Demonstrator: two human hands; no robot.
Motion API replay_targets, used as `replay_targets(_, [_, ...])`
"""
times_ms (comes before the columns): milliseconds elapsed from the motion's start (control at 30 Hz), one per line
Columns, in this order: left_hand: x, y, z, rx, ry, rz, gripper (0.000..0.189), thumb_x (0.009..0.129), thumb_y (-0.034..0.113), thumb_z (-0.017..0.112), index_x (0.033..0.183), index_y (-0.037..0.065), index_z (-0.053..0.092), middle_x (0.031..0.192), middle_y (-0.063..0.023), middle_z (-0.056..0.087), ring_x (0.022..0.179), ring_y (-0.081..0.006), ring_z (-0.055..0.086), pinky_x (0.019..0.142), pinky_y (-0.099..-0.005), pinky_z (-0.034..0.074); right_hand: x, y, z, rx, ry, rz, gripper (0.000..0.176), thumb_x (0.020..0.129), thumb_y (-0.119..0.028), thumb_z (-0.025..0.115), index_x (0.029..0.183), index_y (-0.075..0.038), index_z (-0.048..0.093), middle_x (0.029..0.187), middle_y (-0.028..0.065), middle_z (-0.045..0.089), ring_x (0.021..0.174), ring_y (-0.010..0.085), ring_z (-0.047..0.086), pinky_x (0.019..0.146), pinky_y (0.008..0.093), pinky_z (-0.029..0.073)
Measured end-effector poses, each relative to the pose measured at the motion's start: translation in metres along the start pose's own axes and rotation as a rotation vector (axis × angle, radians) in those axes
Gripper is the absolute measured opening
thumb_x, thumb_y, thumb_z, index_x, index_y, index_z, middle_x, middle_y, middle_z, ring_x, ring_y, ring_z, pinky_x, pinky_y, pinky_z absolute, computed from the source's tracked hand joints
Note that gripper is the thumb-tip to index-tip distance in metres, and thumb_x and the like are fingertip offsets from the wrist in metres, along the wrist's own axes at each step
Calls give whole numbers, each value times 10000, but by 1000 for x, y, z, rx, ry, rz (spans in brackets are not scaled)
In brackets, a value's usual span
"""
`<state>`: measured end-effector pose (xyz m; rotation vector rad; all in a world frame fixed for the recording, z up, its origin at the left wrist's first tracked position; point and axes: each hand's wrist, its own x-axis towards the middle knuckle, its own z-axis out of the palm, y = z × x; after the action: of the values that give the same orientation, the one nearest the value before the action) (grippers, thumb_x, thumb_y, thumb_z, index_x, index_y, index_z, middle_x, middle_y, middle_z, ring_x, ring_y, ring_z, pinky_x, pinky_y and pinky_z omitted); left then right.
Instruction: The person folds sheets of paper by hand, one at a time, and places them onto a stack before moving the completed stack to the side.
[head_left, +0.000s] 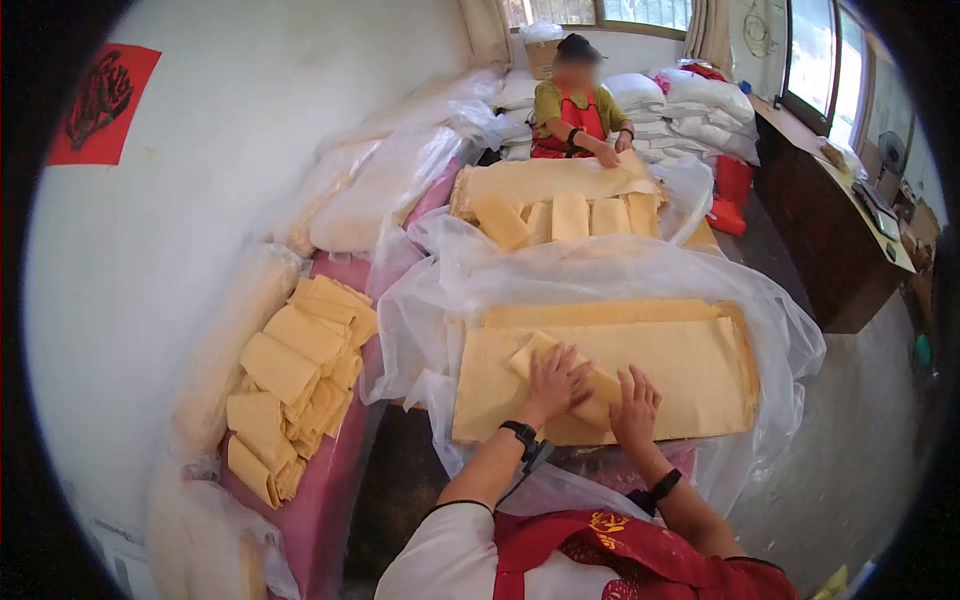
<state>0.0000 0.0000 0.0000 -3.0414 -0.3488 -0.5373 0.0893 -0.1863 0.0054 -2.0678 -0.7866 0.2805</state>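
A large stack of thin, pale yellow sheets [690,370] lies in front of me on clear plastic. Slantwise on top of it is a folded yellow sheet [602,397], flattened into a long strip. My left hand [558,384] rests on this strip with its fingers stretched out over it. At the strip's right end, my right hand [634,408] is held with fingers apart, its palm side against or very near the edge. Neither hand is wrapped round anything. What lies under the palms is hidden.
To the left, folded yellow bundles [290,365] are heaped on a pink surface [325,500]. Clear plastic sheeting [400,310] surrounds my stack. Across from me a co-worker [580,105] handles another sheet stack [540,180]. White sacks [690,105] and a desk [815,220] stand behind.
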Motion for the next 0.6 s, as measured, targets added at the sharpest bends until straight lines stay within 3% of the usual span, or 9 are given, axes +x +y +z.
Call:
replay_targets(67, [-3,8,-27,-123,-179,-34,648,876,586,489,1441,304,344,1531,-123,232,1427,-335,147,1063,-678,96,-18,-24,-12,-669,34,-552,658,792,-413,656,1324,-86,447,1435,164,373,1384,303,279,1106,580,148])
replay_targets(200, [20,-29,-2,-108,-112,-201,678,866,579,511,1439,250,358,1528,-135,230,1426,-332,153,1066,-676,111,-12,2,22,-661,-106,-626,662,743,-324,692,1314,-80,462,1433,151,389,1385,276,291,1105,549,179])
replay_targets(267, [22,-47,28,-136,18,-367,759,815,635,519,1429,208,391,1513,-148,271,1412,-329,201,1062,-675,115,-2,33,26,-894,-21,-720,620,771,-292,661,1317,-77,460,1440,138,380,1383,279,291,1094,551,202])
replay_targets(400, [0,-68,3,-107,18,-404,738,821,595,546,1396,145,439,1492,-164,312,1403,-349,220,1085,-636,124,11,25,-9,-663,-227,-556,344,872,-197,520,1190,-79,573,1240,107,585,1163,255,545,981,468,385])
replay_targets(467, [-26,-57,-32,-214,171,-28,523,847,433,574,1246,95,566,1350,-174,488,1306,-341,396,1068,-536,280,29,17,-30,-529,-258,-393,253,836,-114,536,1071,-80,622,1087,113,648,975,310,620,838,432,478])
replay_targets(500, [-39,-58,-34,-197,166,-52,523,847,433,574,1246,95,566,1350,-174,488,1306,-341,396,1068,-536,280,33,9,-40,-391,-264,-420,239,822,-88,548,1045,-85,633,1061,124,651,936,334,619,797,435,491])
replay_targets(533, [-53,-60,-33,-262,32,-66,418,839,354,579,1155,82,596,1241,-157,553,1213,-327,474,1011,-480,353,36,-5,-51,-250,-276,-443,229,808,-61,559,1019,-89,644,1035,134,655,897,359,617,756,437,504])
replay_targets(567, [-69,-60,-35,-337,-102,-84,314,831,275,585,1064,69,626,1131,-141,619,1120,-313,553,954,-424,425,32,-46,-65,-374,-322,-505,247,824,-38,557,1055,-73,636,1050,139,650,909,376,607,791,445,494])
replay_targets(600, [-87,-58,-57,-305,171,-172,203,806,160,558,982,76,616,992,-102,640,936,-298,616,819,-400,486,31,-62,-60,-300,-212,-590,236,845,-38,551,1065,-61,632,1053,143,648,914,357,615,798,434,496])
